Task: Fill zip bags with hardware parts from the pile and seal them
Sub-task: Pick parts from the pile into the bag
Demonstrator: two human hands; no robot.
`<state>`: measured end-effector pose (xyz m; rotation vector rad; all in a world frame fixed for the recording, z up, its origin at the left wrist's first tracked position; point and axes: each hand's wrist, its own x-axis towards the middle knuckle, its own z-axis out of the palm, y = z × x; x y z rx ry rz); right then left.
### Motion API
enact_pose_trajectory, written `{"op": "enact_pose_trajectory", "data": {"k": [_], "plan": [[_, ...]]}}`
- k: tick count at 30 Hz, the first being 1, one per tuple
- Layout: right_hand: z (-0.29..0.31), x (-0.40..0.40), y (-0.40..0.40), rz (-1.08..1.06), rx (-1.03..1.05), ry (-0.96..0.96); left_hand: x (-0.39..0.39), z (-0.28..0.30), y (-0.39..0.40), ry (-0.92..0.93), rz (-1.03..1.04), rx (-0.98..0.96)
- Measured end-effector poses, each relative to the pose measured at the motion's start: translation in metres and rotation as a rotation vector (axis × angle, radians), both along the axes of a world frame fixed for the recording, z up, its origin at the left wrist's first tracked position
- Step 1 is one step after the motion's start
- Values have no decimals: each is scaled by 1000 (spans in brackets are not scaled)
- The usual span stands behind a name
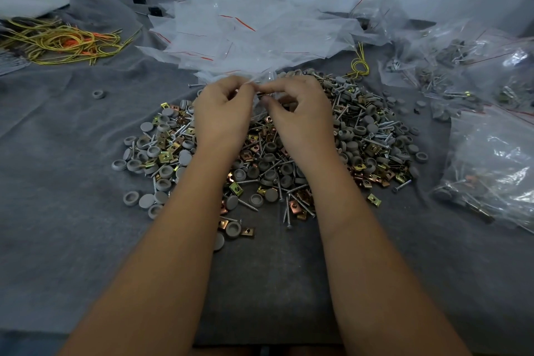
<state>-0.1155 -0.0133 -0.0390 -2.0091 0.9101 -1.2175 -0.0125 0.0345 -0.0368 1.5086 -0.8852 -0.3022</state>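
A small clear zip bag (261, 104) hangs between the two hands just above the far middle of the pile of hardware parts (268, 153), its top edge held up at fingertip level, so that anything slipping out would likely fall back among the parts. The left hand (224, 113) pinches the bag's upper edge between thumb and curled fingers, and the right hand (297, 107) pinches the same edge right beside it, the fingertips of both nearly meeting; this close pairing suits either parting the mouth or pressing the zip strip together, and which of the two it is cannot be told, since the plastic is too clear and crumpled to show what it holds. The pile itself, grey caps, screws and brass-coloured clips, lies spread on a grey cloth (72, 182) directly in front of the person, within easy reach of both forearms. Beyond it a heap of empty bags (239, 37) with red zip lines waits as the supply, while filled bags (491, 159) are gathered at the right, apart from the loose stock. Yellow and orange cords (63, 40) lie off to the far left.
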Motion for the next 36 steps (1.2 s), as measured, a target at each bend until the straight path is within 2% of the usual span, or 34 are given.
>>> {"op": "enact_pose_trajectory", "data": {"k": [7, 16, 19, 22, 27, 36], "plan": [[0, -2, -1, 6, 46, -32, -3, 1, 1, 17, -39, -51], [6, -5, 1, -91, 95, -193, 1, -3, -4, 57, 33, -47], [6, -9, -1, -117, 122, -175, 3, -3, -5, 96, 71, -65], [6, -10, -2, -124, 94, -60, 4, -3, -5, 121, 86, -71], [3, -9, -3, -139, -41, 258, 3, -2, -5, 131, 94, -72], [7, -3, 9, 269, -126, 623, 5, -1, -4, 120, 119, -58]]}}
